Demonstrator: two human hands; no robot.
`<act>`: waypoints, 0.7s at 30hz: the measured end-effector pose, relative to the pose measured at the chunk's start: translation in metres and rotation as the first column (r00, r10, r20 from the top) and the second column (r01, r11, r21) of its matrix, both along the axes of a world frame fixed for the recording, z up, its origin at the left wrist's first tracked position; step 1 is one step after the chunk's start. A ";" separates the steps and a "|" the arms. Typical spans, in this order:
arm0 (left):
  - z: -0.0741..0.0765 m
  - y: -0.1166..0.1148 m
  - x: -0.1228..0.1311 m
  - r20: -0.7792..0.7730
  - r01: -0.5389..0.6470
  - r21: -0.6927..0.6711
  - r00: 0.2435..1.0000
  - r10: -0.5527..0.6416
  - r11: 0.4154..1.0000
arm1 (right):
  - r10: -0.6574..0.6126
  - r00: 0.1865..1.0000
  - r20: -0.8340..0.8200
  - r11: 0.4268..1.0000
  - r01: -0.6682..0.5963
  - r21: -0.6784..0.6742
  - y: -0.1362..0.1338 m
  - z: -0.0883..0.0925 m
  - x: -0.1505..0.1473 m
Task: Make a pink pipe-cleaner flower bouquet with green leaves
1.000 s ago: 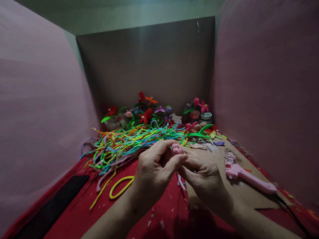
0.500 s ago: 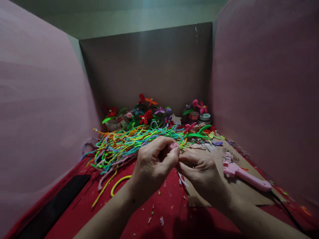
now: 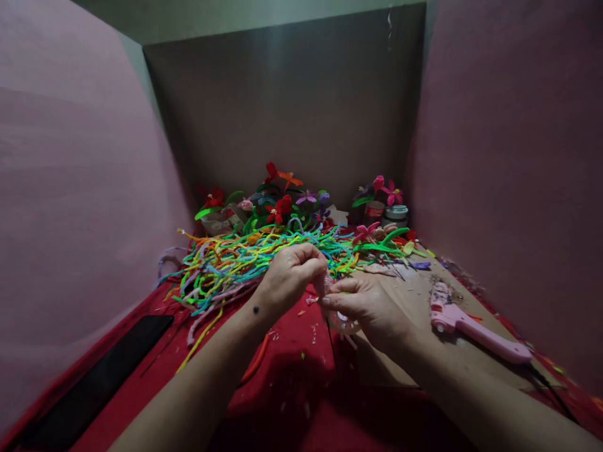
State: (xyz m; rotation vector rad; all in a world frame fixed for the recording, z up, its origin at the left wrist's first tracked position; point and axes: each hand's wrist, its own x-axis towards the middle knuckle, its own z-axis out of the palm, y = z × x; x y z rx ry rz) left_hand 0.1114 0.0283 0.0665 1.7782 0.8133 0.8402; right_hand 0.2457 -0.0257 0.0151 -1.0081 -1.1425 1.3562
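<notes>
My left hand (image 3: 298, 271) is closed, its fingertips pinching a small fuzzy pink piece (image 3: 328, 282), which looks like pipe cleaner. From the right, my right hand (image 3: 365, 309) meets it, thumb and forefinger pressed together at the lower end of the same piece. Fingers cover most of the piece, so its full shape is hidden. Just under the right fingertips shows part of a pale, clear ring (image 3: 343, 322), perhaps a tape roll. Behind the hands lies a tangled pile of colourful pipe cleaners (image 3: 245, 260).
A pink glue gun (image 3: 475, 326) rests on a cardboard sheet (image 3: 391, 364) at right. On the left lies a black flat slab (image 3: 101, 383). Fuzzy flowers (image 3: 282, 207) and a lidded jar (image 3: 396, 215) stand at the back. Scraps dot the red cloth (image 3: 282, 402).
Both hands have shifted slightly, and the left has turned so the pink piece now hangs below its fingertips. The pale ring has come into sight. The camera view has tilted a little.
</notes>
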 end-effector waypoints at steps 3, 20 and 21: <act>-0.012 0.007 -0.002 -0.019 -0.028 -0.052 0.999 0.027 0.998 | 0.060 0.997 -0.057 0.993 -0.066 -0.098 0.002 -0.008 0.001; -0.044 -0.016 0.016 0.023 -0.014 -0.051 1.000 0.015 0.999 | -0.235 0.944 -0.231 0.970 0.244 0.010 0.013 -0.016 0.015; -0.049 -0.017 0.019 0.026 -0.030 -0.015 0.999 0.030 0.999 | -0.256 0.941 -0.222 0.964 0.267 0.020 0.012 -0.015 0.014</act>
